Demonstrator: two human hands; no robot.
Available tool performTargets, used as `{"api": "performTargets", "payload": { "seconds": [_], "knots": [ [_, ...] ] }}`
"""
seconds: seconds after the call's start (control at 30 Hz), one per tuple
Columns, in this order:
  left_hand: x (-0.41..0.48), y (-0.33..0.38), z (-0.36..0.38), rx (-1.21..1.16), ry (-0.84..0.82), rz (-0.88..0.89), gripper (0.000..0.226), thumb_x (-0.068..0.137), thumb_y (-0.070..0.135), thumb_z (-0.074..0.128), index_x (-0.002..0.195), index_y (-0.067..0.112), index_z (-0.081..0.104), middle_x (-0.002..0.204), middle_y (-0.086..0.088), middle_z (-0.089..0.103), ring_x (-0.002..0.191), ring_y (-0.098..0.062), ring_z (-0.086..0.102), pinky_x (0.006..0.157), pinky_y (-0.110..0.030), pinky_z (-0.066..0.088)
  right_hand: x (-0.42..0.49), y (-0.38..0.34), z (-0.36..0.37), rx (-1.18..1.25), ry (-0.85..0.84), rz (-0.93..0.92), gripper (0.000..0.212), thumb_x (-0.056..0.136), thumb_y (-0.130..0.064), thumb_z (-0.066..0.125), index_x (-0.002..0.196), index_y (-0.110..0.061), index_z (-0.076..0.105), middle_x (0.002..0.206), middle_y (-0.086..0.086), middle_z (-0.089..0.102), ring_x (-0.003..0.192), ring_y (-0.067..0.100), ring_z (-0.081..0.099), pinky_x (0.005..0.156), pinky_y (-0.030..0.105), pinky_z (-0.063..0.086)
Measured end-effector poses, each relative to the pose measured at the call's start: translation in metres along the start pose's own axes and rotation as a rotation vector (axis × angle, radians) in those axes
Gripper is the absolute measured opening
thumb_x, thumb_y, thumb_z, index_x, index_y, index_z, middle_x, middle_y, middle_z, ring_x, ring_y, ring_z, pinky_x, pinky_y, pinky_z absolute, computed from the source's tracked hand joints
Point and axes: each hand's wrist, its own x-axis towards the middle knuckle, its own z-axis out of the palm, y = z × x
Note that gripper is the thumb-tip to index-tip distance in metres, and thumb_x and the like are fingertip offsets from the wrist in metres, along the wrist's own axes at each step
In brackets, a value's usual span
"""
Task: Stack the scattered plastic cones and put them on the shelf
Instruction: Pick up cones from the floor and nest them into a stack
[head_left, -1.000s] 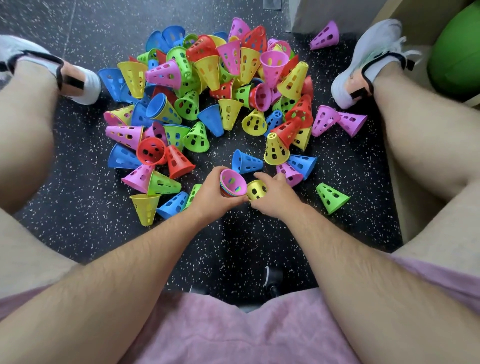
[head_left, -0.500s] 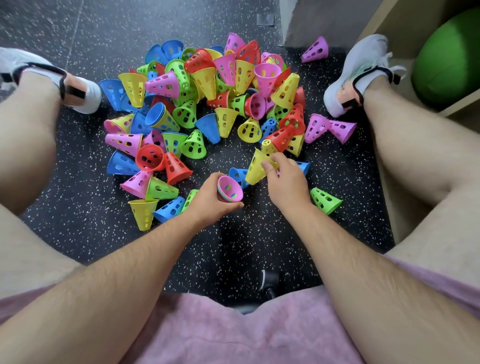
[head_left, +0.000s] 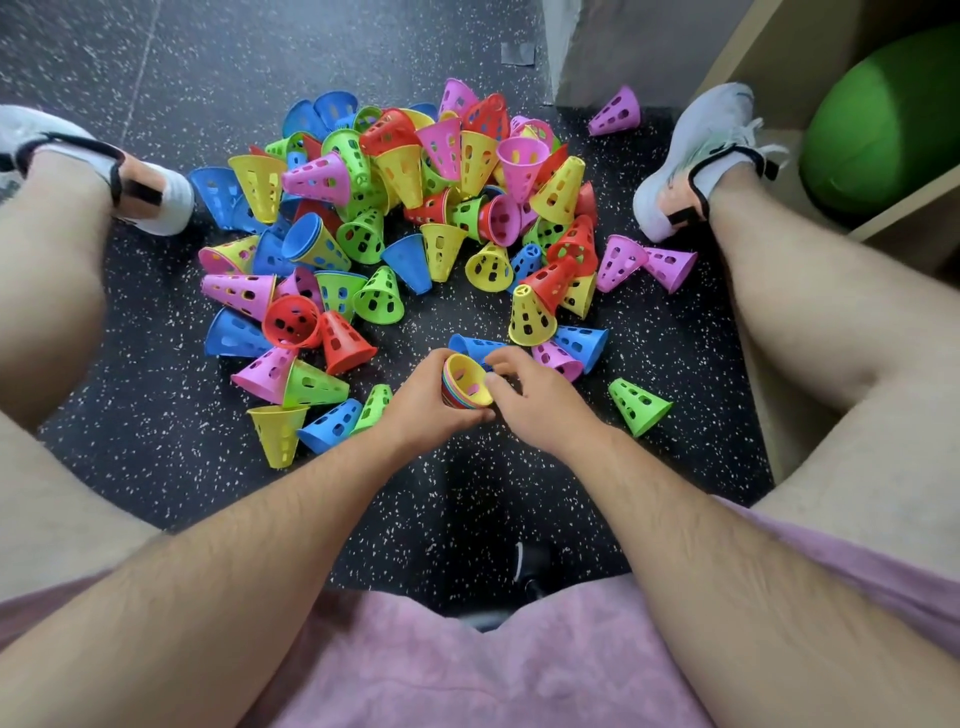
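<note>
My left hand (head_left: 420, 406) grips a nested stack of cones (head_left: 451, 395) low over the floor. A yellow cone (head_left: 466, 382) sits innermost in it, its open mouth facing me. My right hand (head_left: 541, 401) is right beside the stack, thumb and curled fingers pinching the yellow cone's rim. A big pile of scattered perforated cones (head_left: 415, 208) in pink, yellow, green, blue and red lies just beyond my hands. The wooden shelf (head_left: 906, 210) stands at the far right.
I sit on speckled black floor (head_left: 156, 457) with legs spread; my shoes (head_left: 691, 156) flank the pile. A lone green cone (head_left: 639, 406) lies right of my right hand, and a pink one (head_left: 617, 113) by the wall. A green ball (head_left: 883, 130) fills the shelf.
My right hand picked a yellow cone from the pile, brought it back and nested it into the stack, which earlier showed a pink cone inside. The left hand stayed put.
</note>
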Motion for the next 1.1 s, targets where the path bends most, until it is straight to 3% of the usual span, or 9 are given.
{"api": "performTargets", "payload": {
  "seconds": [0.13,0.27,0.37,0.47,0.53,0.67,0.87,1.0,1.1],
  "knots": [
    [0.001,0.007,0.009,0.023,-0.063,0.009,0.073,0.069,0.037,0.096,0.126,0.028,0.051,0.110,0.014,0.064,0.097,0.001,0.063,0.083,-0.023,0.049,0.006,0.025,-0.006,-0.096,0.408,0.182,0.025,0.100,-0.036,0.048,0.120,-0.023,0.056,0.117,-0.002,0.058,0.107,0.015,0.052,0.085,0.035,0.050],
    [0.004,0.016,0.026,0.063,-0.125,0.029,0.075,0.070,0.040,0.094,0.129,0.031,0.048,0.111,0.018,0.061,0.099,0.003,0.061,0.087,-0.022,0.049,0.005,0.056,-0.023,-0.007,0.722,0.592,0.035,0.098,-0.033,0.058,0.127,-0.016,0.053,0.135,0.009,0.049,0.124,0.027,0.044,0.088,0.038,0.046],
    [0.009,0.029,0.040,0.055,-0.163,0.057,0.071,0.071,0.036,0.094,0.125,0.032,0.047,0.110,0.017,0.061,0.097,0.006,0.060,0.078,-0.014,0.043,0.001,0.068,-0.035,0.102,0.804,0.842,0.052,0.095,-0.034,0.065,0.137,-0.010,0.045,0.145,0.015,0.042,0.132,0.033,0.041,0.097,0.042,0.045],
    [0.015,0.044,0.054,0.031,-0.188,0.090,0.075,0.071,0.037,0.095,0.128,0.033,0.047,0.113,0.019,0.060,0.101,0.004,0.060,0.082,-0.018,0.046,0.004,0.084,-0.039,0.236,0.816,1.005,0.064,0.092,-0.036,0.068,0.141,-0.005,0.040,0.148,0.018,0.042,0.134,0.036,0.042,0.104,0.045,0.041],
    [0.019,0.053,0.062,0.028,-0.184,0.116,0.075,0.071,0.036,0.095,0.128,0.034,0.046,0.115,0.018,0.060,0.103,0.002,0.061,0.088,-0.020,0.048,0.006,0.095,-0.038,0.279,0.800,1.054,0.059,0.093,-0.037,0.067,0.137,-0.004,0.047,0.140,0.019,0.052,0.127,0.037,0.050,0.102,0.045,0.046],
    [0.023,0.061,0.071,0.027,-0.185,0.159,0.067,0.072,0.030,0.094,0.112,0.049,0.045,0.112,0.025,0.060,0.100,0.014,0.059,0.082,-0.005,0.042,0.008,0.102,-0.036,0.196,0.751,0.984,0.027,0.101,-0.025,0.051,0.122,-0.008,0.058,0.121,0.015,0.063,0.107,0.033,0.061,0.074,0.038,0.048],
    [0.026,0.052,0.061,0.032,-0.153,0.103,0.076,0.070,0.035,0.095,0.130,0.032,0.048,0.115,0.018,0.060,0.103,0.005,0.058,0.084,-0.014,0.043,-0.002,0.076,-0.044,0.113,0.785,0.687,0.029,0.108,-0.035,0.034,0.115,-0.022,0.058,0.117,0.003,0.048,0.085,0.019,0.053,0.063,0.026,0.039],
    [0.026,0.050,0.053,0.002,-0.094,0.073,0.070,0.069,0.035,0.096,0.122,0.032,0.050,0.110,0.016,0.063,0.099,0.001,0.062,0.081,-0.020,0.047,-0.006,0.052,-0.049,0.179,0.783,0.317,0.025,0.107,-0.030,0.042,0.112,-0.020,0.064,0.118,-0.002,0.045,0.078,0.004,0.046,0.071,0.014,0.031],
    [0.026,0.047,0.048,-0.029,-0.051,0.066,0.067,0.068,0.033,0.096,0.119,0.029,0.052,0.108,0.011,0.067,0.098,-0.006,0.066,0.085,-0.029,0.054,-0.001,0.036,-0.041,0.173,0.681,0.078,0.023,0.105,-0.025,0.048,0.111,-0.016,0.068,0.122,0.003,0.052,0.089,0.009,0.051,0.078,0.010,0.032]
  ]
}}
